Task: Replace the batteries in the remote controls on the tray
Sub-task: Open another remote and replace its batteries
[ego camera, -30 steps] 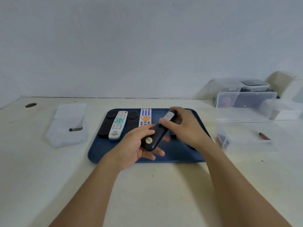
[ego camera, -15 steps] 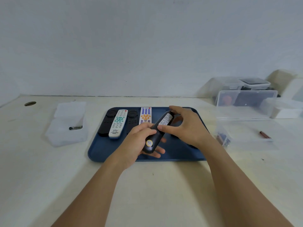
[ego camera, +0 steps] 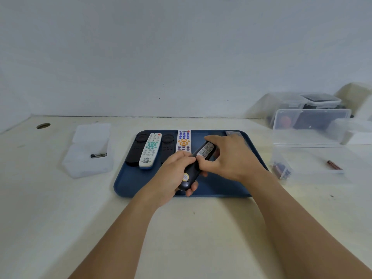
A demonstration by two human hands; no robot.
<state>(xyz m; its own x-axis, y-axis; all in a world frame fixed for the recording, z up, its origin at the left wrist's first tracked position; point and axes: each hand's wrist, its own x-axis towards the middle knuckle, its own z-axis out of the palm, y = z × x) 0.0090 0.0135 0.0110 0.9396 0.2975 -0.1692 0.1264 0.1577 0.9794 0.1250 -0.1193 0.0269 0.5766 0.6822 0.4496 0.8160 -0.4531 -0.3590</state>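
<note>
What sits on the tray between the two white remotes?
In the head view, a black remote lies between the left white remote and the right white remote on the tray.

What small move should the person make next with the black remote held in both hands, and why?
Probably slide the battery cover off. The left hand grips the lower end of the black remote control, turned back-side up with its label showing, above the blue plastic tray. The right hand pinches its upper part with thumb and fingers. No open compartment shows yet.
</note>
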